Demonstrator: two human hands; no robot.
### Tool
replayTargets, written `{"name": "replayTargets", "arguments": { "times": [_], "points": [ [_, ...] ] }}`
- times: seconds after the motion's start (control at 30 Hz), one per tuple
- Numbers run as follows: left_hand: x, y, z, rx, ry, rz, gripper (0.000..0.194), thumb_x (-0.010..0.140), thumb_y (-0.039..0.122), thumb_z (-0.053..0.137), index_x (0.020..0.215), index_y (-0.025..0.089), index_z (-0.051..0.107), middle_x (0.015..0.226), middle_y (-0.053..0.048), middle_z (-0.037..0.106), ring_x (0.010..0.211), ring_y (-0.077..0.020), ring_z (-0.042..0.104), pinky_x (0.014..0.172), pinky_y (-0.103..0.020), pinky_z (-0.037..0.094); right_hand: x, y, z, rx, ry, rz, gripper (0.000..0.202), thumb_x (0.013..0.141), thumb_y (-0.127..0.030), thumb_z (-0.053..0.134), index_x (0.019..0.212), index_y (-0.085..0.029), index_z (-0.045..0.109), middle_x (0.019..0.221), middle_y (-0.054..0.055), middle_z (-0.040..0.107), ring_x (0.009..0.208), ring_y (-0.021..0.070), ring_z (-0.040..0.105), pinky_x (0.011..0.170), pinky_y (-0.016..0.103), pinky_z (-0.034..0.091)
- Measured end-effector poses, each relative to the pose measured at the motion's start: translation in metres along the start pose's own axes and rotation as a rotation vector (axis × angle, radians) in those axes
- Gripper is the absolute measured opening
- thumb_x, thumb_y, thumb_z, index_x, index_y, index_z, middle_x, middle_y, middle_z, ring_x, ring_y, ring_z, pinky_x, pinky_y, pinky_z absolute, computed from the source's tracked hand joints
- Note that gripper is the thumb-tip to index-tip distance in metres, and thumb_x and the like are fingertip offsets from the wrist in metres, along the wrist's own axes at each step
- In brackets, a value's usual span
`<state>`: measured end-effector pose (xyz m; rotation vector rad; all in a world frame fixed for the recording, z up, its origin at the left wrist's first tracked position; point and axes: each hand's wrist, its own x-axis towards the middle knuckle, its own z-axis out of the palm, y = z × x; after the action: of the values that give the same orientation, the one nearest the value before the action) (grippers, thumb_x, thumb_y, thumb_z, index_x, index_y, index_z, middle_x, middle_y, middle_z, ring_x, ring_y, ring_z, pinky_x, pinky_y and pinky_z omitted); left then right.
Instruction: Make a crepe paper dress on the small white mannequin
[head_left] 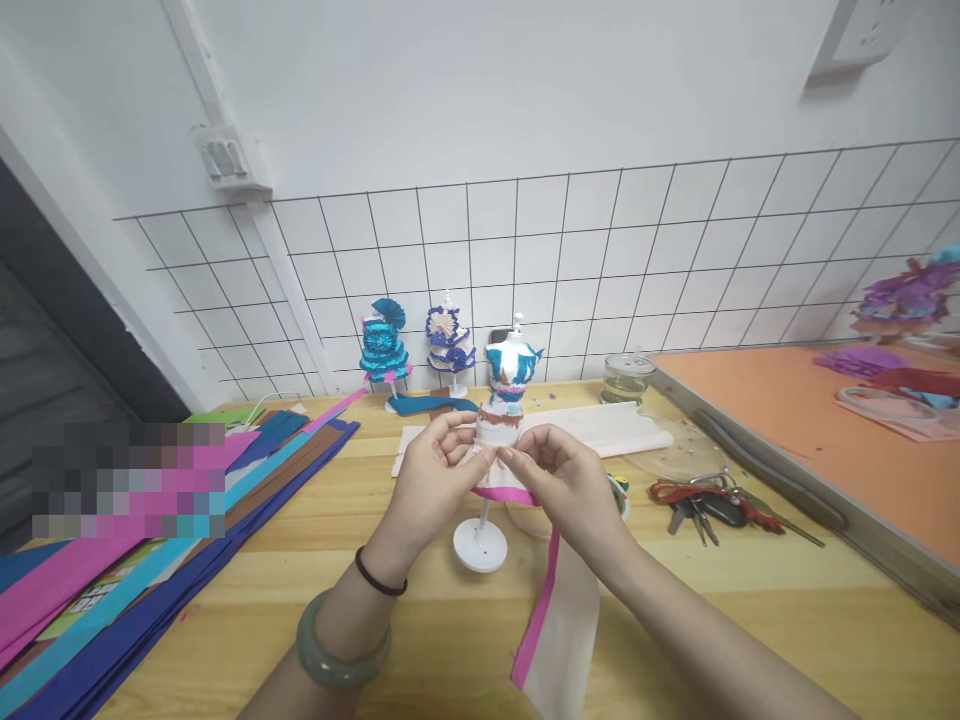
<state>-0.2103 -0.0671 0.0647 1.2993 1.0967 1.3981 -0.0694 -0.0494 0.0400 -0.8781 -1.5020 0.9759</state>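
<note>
A small white dress-form mannequin (513,360) stands upright on a round white base (480,545), its bust wrapped in blue, pink and brown paper pieces. Around its lower body runs a cream crepe paper strip (570,630) with a pink edge; the loose end trails down onto the table to the right. My left hand (442,470) pinches the gathered strip against the form's front left. From the other side my right hand (562,480) presses it with thumb and fingertips, the two thumbs almost meeting. The strip's upper edge is partly hidden by my fingers.
Two mannequins dressed in blue ruffles (382,345) and cream-and-navy ruffles (450,345) stand behind. Coloured paper strips (225,560) lie at the left. At the right are keys (709,505), a glass jar (628,378) and a raised orange board (810,430). Cream paper (607,430) lies behind my hands.
</note>
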Motion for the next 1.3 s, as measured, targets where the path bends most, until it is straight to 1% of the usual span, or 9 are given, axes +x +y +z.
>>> {"name": "replayTargets", "arguments": {
  "times": [0.2, 0.37, 0.5, 0.63, 0.8, 0.9, 1.0, 1.17, 1.3],
  "points": [
    [0.0, 0.002, 0.0, -0.015, -0.017, 0.0, 0.039, 0.065, 0.02, 0.069, 0.1, 0.015, 0.053, 0.099, -0.01, 0.066, 0.093, -0.0211, 0.063, 0.076, -0.03, 0.051, 0.001, 0.002, -0.002, 0.011, -0.003, 0.026, 0.024, 0.073, -0.038, 0.064, 0.07, -0.018, 0.052, 0.056, -0.004, 0.047, 0.046, 0.0084, 0.04, 0.041, 0.02, 0.03],
    [0.002, -0.001, 0.0, -0.01, -0.017, -0.008, 0.037, 0.064, 0.019, 0.069, 0.098, 0.015, 0.053, 0.095, -0.008, 0.067, 0.09, -0.0192, 0.064, 0.075, -0.029, 0.051, 0.005, 0.001, -0.003, 0.074, -0.013, 0.093, 0.03, 0.065, -0.039, 0.071, 0.066, -0.018, 0.05, 0.054, -0.005, 0.047, 0.044, 0.0073, 0.038, 0.039, 0.019, 0.028],
    [0.003, -0.004, 0.0, 0.0, -0.008, -0.017, 0.038, 0.065, 0.019, 0.068, 0.099, 0.014, 0.053, 0.096, -0.009, 0.066, 0.09, -0.0191, 0.064, 0.075, -0.029, 0.051, 0.008, 0.002, -0.005, 0.027, 0.016, 0.099, 0.03, 0.064, -0.038, 0.072, 0.066, -0.018, 0.05, 0.051, -0.006, 0.046, 0.045, 0.0075, 0.04, 0.041, 0.019, 0.029],
    [0.002, -0.004, 0.001, -0.003, -0.007, -0.02, 0.039, 0.064, 0.02, 0.069, 0.099, 0.013, 0.053, 0.096, -0.01, 0.066, 0.09, -0.0194, 0.063, 0.073, -0.027, 0.051, 0.007, 0.002, -0.008, -0.056, 0.027, 0.136, 0.031, 0.063, -0.038, 0.073, 0.069, -0.019, 0.05, 0.053, -0.005, 0.05, 0.045, 0.008, 0.041, 0.04, 0.019, 0.03],
    [0.003, -0.005, -0.003, -0.022, -0.019, -0.03, 0.04, 0.063, 0.02, 0.07, 0.099, 0.014, 0.053, 0.095, -0.009, 0.066, 0.089, -0.0192, 0.063, 0.073, -0.027, 0.05, 0.007, 0.001, -0.009, -0.087, -0.029, 0.129, 0.029, 0.066, -0.04, 0.07, 0.071, -0.019, 0.05, 0.053, -0.005, 0.05, 0.044, 0.0081, 0.041, 0.039, 0.019, 0.03],
    [0.005, -0.008, -0.007, -0.034, -0.037, -0.038, 0.044, 0.062, 0.021, 0.071, 0.101, 0.014, 0.053, 0.093, -0.009, 0.066, 0.086, -0.0185, 0.064, 0.072, -0.028, 0.05, 0.008, 0.0, -0.009, -0.052, -0.086, 0.092, 0.028, 0.069, -0.041, 0.068, 0.071, -0.018, 0.051, 0.059, -0.003, 0.052, 0.05, 0.0093, 0.046, 0.044, 0.02, 0.034],
    [0.007, -0.01, -0.009, -0.043, -0.042, -0.037, 0.047, 0.063, 0.021, 0.071, 0.105, 0.013, 0.051, 0.093, -0.009, 0.066, 0.084, -0.0178, 0.063, 0.071, -0.028, 0.05, 0.009, -0.001, -0.009, -0.001, -0.129, 0.101, 0.03, 0.069, -0.043, 0.067, 0.073, -0.017, 0.053, 0.064, -0.001, 0.055, 0.056, 0.0108, 0.05, 0.049, 0.022, 0.037],
    [0.006, -0.009, -0.007, -0.043, -0.068, -0.033, 0.051, 0.063, 0.022, 0.072, 0.109, 0.012, 0.054, 0.101, -0.011, 0.065, 0.094, -0.0213, 0.062, 0.079, -0.032, 0.05, 0.009, -0.001, -0.009, -0.005, -0.106, 0.117, 0.033, 0.066, -0.046, 0.068, 0.069, -0.017, 0.053, 0.058, -0.003, 0.052, 0.049, 0.0091, 0.045, 0.043, 0.021, 0.032],
    [0.005, -0.012, -0.005, -0.005, -0.049, 0.014, 0.049, 0.062, 0.023, 0.073, 0.107, 0.011, 0.057, 0.107, -0.012, 0.065, 0.1, -0.0227, 0.06, 0.087, -0.035, 0.048, 0.006, 0.0, -0.008, -0.012, -0.102, 0.116, 0.032, 0.068, -0.045, 0.067, 0.069, -0.017, 0.052, 0.055, -0.004, 0.049, 0.046, 0.0081, 0.041, 0.04, 0.02, 0.03]
  ]
}}
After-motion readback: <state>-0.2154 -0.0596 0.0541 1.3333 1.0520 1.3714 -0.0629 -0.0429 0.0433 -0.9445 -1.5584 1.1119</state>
